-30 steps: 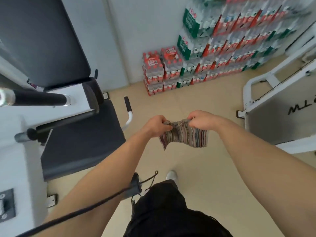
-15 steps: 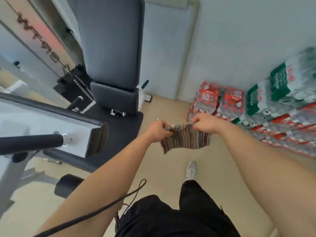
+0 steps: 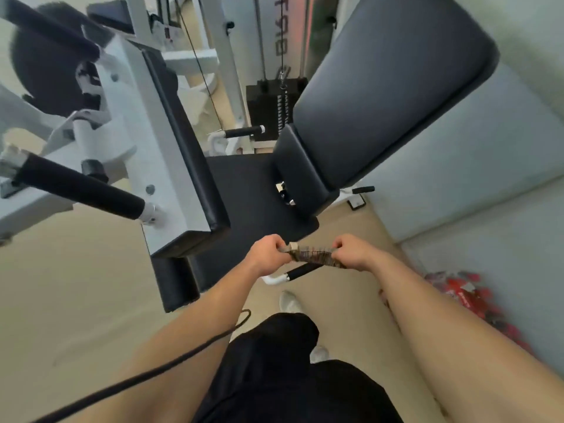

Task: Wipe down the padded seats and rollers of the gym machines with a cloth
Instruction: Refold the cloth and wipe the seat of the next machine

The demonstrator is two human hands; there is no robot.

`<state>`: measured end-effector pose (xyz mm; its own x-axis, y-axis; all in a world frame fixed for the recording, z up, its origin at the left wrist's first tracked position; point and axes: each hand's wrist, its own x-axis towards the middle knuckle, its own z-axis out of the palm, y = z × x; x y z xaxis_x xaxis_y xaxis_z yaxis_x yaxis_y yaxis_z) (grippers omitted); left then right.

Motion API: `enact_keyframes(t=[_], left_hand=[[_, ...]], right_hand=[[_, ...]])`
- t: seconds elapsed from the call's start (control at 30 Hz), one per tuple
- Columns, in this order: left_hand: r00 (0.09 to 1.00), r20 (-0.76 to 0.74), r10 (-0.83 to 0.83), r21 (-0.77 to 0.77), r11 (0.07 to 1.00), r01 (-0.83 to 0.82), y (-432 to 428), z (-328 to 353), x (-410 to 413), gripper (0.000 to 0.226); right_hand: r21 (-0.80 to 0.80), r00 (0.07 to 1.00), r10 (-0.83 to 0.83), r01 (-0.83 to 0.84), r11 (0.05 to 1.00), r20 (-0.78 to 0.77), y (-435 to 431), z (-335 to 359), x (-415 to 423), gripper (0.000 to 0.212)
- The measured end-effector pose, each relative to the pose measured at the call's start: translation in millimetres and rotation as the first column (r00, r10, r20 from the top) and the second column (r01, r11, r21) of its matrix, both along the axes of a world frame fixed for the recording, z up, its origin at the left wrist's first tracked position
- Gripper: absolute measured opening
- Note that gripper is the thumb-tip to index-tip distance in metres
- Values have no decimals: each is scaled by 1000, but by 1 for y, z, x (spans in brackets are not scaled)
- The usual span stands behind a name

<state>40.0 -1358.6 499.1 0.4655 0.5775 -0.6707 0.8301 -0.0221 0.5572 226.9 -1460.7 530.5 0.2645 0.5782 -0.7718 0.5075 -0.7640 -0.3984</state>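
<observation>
Two-handed grip on striped cloth: your left hand and right hand pinched opposite ends, stretched it out, probably readying it for seat pad ahead.

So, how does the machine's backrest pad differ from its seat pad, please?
The backrest pad stands tilted up; the seat pad lies flat below it. The backrest pad looks grey and catches light; the seat pad looks near black and is partly hidden by the white frame. Both are dark padding; the striped cloth, gripped by the left hand and right hand, touches neither.
</observation>
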Motion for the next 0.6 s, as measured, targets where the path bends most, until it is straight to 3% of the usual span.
enact_keyframes(t=[0.2, 0.33, 0.47, 0.6], left_hand=[[981, 22, 193, -48, 980, -192, 30, -30, 6, 14], [923, 60, 380, 51, 922, -383, 53, -34, 25, 11], [751, 168, 639, 111, 745, -658, 98, -35, 44, 13], [468, 343, 814, 195, 425, -884, 156, -30, 62, 16]], right_hand=[[6, 982, 188, -188, 982, 18, 77, -24, 10, 14], [32, 962, 268, -270, 962, 50, 132, -31, 26, 17], [190, 966, 249, -258, 947, 67, 199, -32, 49, 16], [473, 985, 136, -168, 865, 102, 268, -36, 61, 15]])
